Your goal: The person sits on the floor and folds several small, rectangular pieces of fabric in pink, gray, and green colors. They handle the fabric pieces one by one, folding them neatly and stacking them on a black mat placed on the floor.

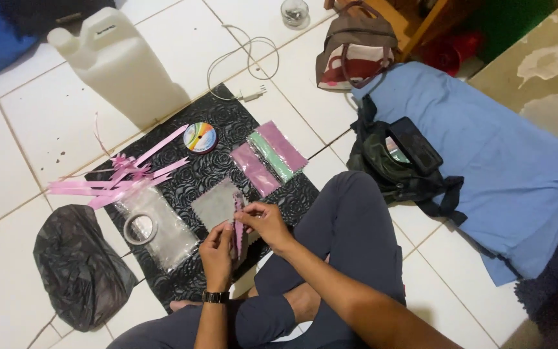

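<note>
**Both hands pinching a pink strip over a grey cloth**

Head view. Landmark: black mat [217, 165]. At the mat's near edge, left hand [217, 253] and right hand [265, 222] are both closed on a pink strip [237, 223], held upright over a grey cloth [216, 203]. Left of the cloth: tape roll [140, 227] on clear bags [163, 232]. Mat's left side: pink ribbons [121, 178]. Mat's middle: ribbon spool [200, 137], pink and green cloths [269, 157]. Off the mat: white jug [121, 61] behind, dark bag [79, 265] left. Nothing blocks the hands.
</note>
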